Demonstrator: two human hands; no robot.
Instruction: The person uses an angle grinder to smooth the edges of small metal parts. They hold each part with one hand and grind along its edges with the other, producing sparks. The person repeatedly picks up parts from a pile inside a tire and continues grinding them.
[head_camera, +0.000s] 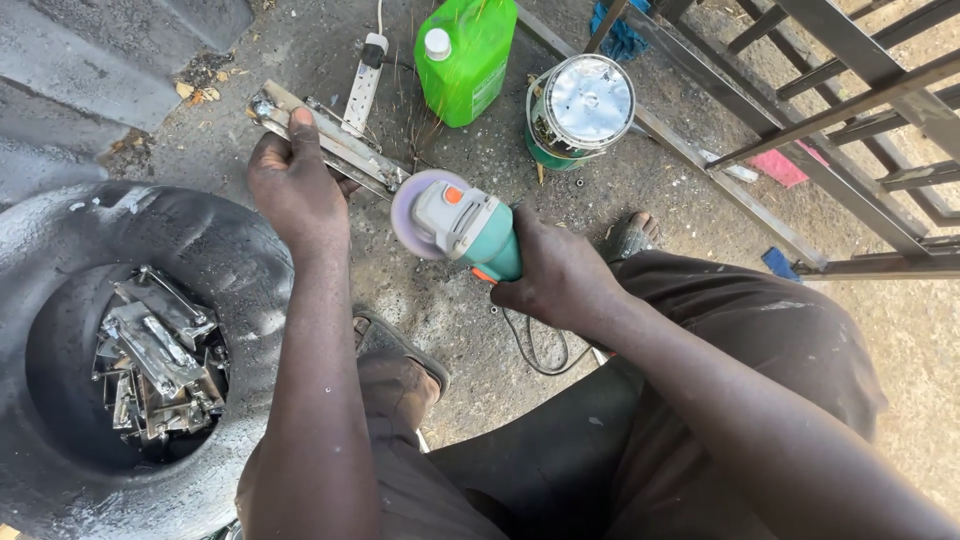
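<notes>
**Grinding a steel piece over the tyre's edge**

Pressing down with a closed grip, the left hand (292, 185) pins a long metal bracket (330, 142) against the concrete floor (470, 190), just beyond the black tyre (250, 260). The right hand (560, 275) wraps the teal angle grinder (470, 225), its disc touching the bracket's near end. The bracket looks stiff, fairly heavy and sharp-edged, so the flat middle, away from the disc, seems the safest hold. Similar metal pieces (160, 355) fill the tyre's hollow. Close behind stand a green jug (465, 60), a tin can (582, 108) and a power strip (364, 85); the grinder's cord (530, 345) trails near a sandalled foot (632, 237).
</notes>
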